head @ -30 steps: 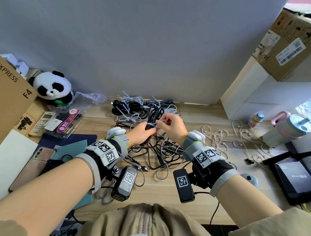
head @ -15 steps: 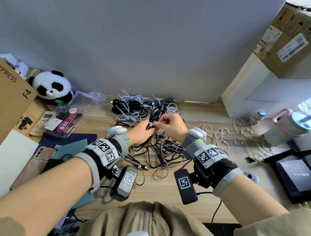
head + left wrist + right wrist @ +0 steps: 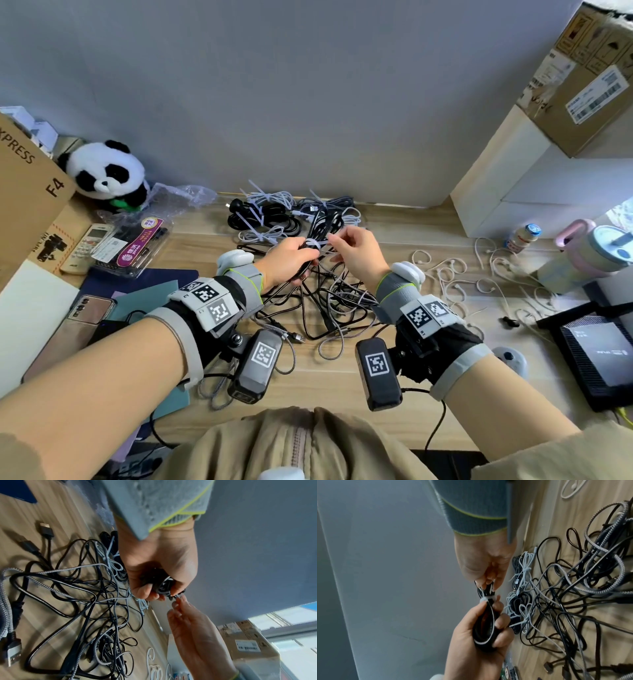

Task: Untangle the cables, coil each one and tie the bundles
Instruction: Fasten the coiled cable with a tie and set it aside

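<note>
A coiled black cable (image 3: 320, 228) is held up above the counter (image 3: 411, 233), near the grey wall. The left hand (image 3: 286, 262) is wrapped round the lower loop of the coil, fingers (image 3: 502, 620) curled over it and thumb laid along the near side. A white cable tie (image 3: 488, 597) is seen cinched round the coil just above that grip. The right hand (image 3: 358, 255) is raised just beside the left; its fingers (image 3: 488, 580) are closed in a pinch, apparently on the free tail of the tie, though the blur in the wrist views leaves it uncertain whether the tail or the upper strands of the coil are grasped.

Below both hands a tangle of loose cables (image 3: 329, 301) is spread on the counter: black rubber leads mixed with grey braided ones, several USB plugs lying free at its near edge. Behind the hands, against the wall, already tied bundles (image 3: 270, 219) are laid together, black and white coils, each bound with a white tie. To the right of the tangle, thin white cords (image 3: 448, 274) are scattered in curls.

At the left of the counter a panda plush (image 3: 106, 173) is propped by a cardboard box (image 3: 27, 192), with a remote control (image 3: 90, 241) and a phone (image 3: 85, 311) nearer. At the right a small bottle (image 3: 522, 236) and a pink cup (image 3: 596, 250) are noted.
</note>
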### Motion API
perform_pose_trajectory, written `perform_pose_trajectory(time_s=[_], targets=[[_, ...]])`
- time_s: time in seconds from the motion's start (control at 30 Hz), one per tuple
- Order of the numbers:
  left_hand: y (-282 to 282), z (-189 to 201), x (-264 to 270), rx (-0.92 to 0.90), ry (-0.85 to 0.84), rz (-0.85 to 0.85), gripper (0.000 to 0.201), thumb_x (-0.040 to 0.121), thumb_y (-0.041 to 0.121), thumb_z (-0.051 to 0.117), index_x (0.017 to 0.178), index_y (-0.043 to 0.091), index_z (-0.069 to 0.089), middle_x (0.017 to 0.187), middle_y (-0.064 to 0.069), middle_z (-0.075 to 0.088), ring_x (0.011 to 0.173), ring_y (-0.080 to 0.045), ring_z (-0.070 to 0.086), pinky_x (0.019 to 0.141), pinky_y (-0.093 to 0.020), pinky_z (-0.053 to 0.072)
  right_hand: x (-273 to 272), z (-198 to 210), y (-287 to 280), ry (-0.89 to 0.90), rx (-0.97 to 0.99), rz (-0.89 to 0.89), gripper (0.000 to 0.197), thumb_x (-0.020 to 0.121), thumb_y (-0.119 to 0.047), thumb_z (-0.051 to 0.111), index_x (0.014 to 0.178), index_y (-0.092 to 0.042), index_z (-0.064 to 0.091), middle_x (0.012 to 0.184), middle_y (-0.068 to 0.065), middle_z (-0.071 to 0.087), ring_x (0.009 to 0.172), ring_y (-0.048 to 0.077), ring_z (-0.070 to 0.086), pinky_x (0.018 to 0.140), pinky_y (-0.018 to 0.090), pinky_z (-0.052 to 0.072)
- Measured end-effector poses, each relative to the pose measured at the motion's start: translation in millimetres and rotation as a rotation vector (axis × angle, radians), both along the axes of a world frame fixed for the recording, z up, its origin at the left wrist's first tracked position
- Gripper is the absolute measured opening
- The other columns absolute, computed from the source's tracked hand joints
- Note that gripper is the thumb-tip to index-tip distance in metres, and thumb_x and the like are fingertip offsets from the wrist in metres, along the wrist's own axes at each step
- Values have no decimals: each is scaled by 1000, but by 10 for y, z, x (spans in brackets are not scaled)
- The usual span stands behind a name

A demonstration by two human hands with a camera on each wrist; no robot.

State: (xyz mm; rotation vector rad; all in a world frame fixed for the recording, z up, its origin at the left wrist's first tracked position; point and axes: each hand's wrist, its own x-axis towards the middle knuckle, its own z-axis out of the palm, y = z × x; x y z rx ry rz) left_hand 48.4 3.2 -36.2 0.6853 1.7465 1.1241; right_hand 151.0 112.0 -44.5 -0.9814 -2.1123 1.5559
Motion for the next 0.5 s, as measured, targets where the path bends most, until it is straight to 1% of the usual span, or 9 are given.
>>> perform_pose_trajectory(time_s=[0.03,0.07,0.13,0.2,0.23,0.3,0.4,0.47,0.5], targets=[[16,3,-2,-9,31,-21,8,96,7,44,89,7,47,75,-7,50,48,-13,43,32,-18,30,-16,-2,-10,-15,62,-5,23,92,-18,60,70,-15,53,63,-4,55,52,10,59,53,20,44],[22,0,-1,-16,53,-38,7,96,7,43,89,7,46,73,-8,50,45,-12,43,32,-18,30,-31,-20,-25,-32,127,-10,22,91,-19,62,70,-16,55,63,-4,56,57,15,60,54,23,44],[23,-3,-11,-30,76,-59,8,95,6,43,88,6,46,72,-10,50,40,-9,43,32,-18,30,-48,-35,-51,-80,245,-4,19,88,-20,65,71,-15,60,65,-1,59,66,22,60,63,32,46],[-5,-24,-27,-64,100,-86,9,95,6,44,87,5,48,73,-15,50,40,-10,42,32,-18,30,-51,-27,-65,-162,319,34,18,86,-24,67,71,-16,62,68,-1,60,69,21,57,69,35,48],[-17,-31,-34,-86,118,-100,9,95,6,45,87,4,49,71,-15,49,38,-10,41,32,-18,31,-51,-11,-60,-199,331,58,19,86,-26,67,70,-17,62,69,-1,60,69,20,57,70,35,49],[-28,-21,-47,-108,148,-88,8,93,7,49,90,1,53,64,-10,49,35,-6,41,34,-17,31,-42,24,-31,-221,366,83,18,86,-28,67,72,-17,63,72,-2,62,71,19,57,70,33,48],[-33,30,-124,-79,210,-15,16,88,5,56,99,-5,62,60,-6,52,39,-7,45,37,-16,33,-33,38,-9,-120,501,124,14,83,-29,70,78,-17,64,79,-3,60,69,13,49,66,31,44],[-39,77,-167,-59,255,-19,16,87,3,60,101,-4,65,60,-4,54,35,0,46,39,-12,33,-28,46,4,-24,592,153,13,80,-25,73,87,-16,66,84,-7,55,70,10,44,65,27,39],[-48,97,-178,-55,267,-36,15,87,2,61,101,-1,66,61,-2,54,34,2,47,39,-9,34,-37,55,21,23,634,176,16,79,-23,74,91,-16,67,86,-8,54,73,9,45,67,25,39]])
